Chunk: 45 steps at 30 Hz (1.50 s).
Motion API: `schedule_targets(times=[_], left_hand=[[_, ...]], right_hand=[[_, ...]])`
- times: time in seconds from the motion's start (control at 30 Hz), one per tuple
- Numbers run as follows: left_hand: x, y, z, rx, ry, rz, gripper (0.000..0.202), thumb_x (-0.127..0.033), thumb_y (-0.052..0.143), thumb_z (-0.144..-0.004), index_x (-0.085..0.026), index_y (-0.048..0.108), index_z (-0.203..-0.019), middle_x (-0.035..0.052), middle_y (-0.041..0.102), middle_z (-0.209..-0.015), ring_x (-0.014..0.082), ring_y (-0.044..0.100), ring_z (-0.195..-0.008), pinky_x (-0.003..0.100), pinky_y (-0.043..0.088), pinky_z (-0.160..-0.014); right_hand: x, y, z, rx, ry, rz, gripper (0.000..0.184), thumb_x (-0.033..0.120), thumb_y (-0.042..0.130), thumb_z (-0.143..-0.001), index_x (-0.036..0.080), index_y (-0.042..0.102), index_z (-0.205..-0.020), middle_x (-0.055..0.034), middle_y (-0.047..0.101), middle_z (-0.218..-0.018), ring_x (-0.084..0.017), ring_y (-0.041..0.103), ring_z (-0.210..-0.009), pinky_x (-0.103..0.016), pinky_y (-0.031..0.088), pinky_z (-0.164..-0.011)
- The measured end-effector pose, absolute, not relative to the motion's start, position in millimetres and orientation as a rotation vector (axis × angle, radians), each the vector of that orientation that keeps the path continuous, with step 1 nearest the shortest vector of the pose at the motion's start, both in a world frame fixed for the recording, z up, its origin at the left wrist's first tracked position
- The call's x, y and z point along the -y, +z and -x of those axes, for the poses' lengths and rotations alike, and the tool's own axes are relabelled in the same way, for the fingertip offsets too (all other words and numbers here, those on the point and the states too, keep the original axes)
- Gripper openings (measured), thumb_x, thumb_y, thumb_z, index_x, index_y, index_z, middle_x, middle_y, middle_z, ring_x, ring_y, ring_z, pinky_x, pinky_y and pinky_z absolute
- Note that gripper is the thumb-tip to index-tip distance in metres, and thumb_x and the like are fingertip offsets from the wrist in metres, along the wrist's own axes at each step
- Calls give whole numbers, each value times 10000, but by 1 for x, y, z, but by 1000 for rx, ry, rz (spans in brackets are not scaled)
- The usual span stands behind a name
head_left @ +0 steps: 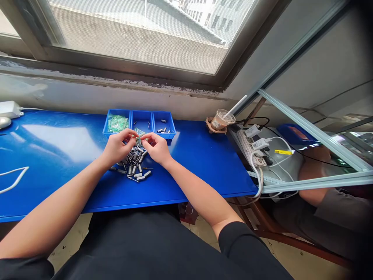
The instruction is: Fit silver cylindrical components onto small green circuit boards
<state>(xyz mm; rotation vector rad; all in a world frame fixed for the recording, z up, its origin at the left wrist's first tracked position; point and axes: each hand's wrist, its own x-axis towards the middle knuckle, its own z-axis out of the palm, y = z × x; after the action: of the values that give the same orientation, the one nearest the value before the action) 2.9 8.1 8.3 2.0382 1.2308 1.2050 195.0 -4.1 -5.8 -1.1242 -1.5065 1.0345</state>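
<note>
Both hands meet over a pile of small metal parts. My left hand [120,146] pinches one side of a small clear, green-tinted plastic bag [139,131]. On the bag's other side, the fingers of my right hand [155,147] are pinched too. Whether anything is inside the bag I cannot make out. Below the hands lie loose silver cylinders and thin pins [136,165] in a heap. Just behind stands a blue three-part bin [115,112]: green-tinted bags [117,123] fill its left compartment, a few small parts lie in the middle, and several short cylinders [163,130] in the right.
A drink cup with a straw [220,119] stands in a cardboard holder at the back right of the blue table [201,163]. Beyond it are a power strip [247,144] with cables and a metal frame [317,132]. Another person's arm [313,175] shows behind the frame. A white cable [14,182] lies left.
</note>
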Motion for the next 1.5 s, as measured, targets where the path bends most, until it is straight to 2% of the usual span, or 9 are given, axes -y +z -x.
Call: schedule_targets(times=[0.27,0.6,1.5], left_hand=[[-8,9,-2,-1231,1204,-2045,228,-381,630,-880,-212,764,-951,8,722,-711,149,630,-627,273,474,-616],[-8,8,-3,-1241,1215,-2036,246,-396,625,-874,-210,770,-945,14,718,-713,149,623,-621,262,453,-579],[-7,7,-3,-1261,1209,-2029,247,-394,620,-874,-218,777,-947,9,716,-710,150,625,-634,262,459,-592]], right_hand=[[3,-8,-196,1489,1049,1080,188,366,699,-894,202,760,-962,-9,740,-848,-127,605,-705,-290,513,-710],[3,-9,-195,1505,1037,1106,176,361,692,-911,212,763,-973,-9,747,-847,-134,624,-722,-293,527,-725],[3,-10,-195,1528,1030,1123,170,353,680,-922,220,764,-984,-12,762,-867,-141,639,-735,-298,538,-738]])
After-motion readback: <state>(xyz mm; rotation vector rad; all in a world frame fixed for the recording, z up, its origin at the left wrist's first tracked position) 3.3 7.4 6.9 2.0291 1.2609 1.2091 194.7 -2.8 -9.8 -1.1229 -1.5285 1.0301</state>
